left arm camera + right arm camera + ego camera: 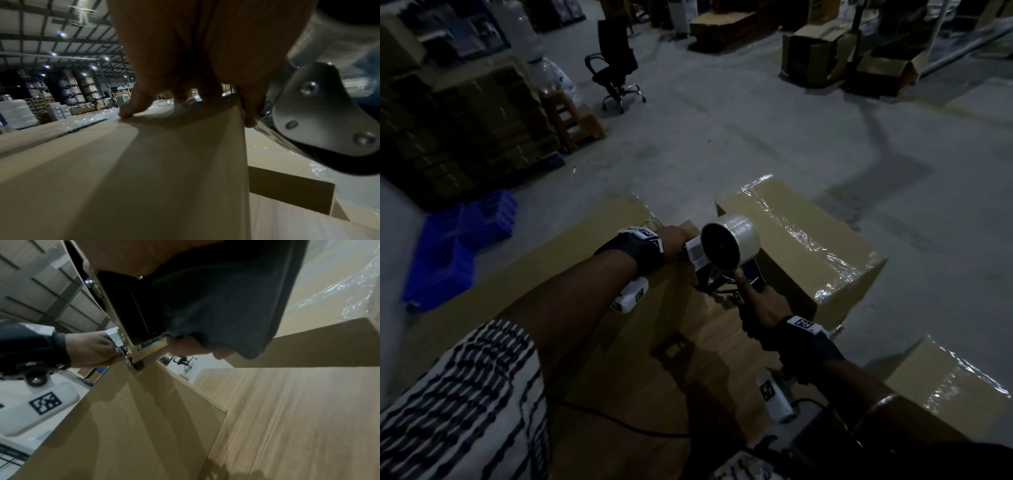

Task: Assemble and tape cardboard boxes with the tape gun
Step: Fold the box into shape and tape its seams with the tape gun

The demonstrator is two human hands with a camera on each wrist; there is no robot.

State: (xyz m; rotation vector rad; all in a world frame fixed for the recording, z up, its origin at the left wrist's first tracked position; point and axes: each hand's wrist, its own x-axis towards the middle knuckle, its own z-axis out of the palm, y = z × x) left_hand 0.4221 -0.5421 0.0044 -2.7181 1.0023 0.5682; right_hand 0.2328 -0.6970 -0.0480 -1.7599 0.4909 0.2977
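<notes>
cardboard box [702, 342] gripped by left hand [677, 240]; right hand [761, 310] holds tape gun [731, 244]

The cardboard box [647, 370] is spread under both hands, its far edge gripped by the left hand [676, 240]. The tape gun [726, 253], held in the right hand [763, 305], is set just right of the left hand. A taped box [801, 233] is seen beyond the right hand.

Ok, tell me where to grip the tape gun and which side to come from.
Take the tape gun by its handle, from the near side below the tape roll, as the right hand does now. The roll sits on top and the metal mouth points away at the box edge, so the handle is the safe part.
</notes>
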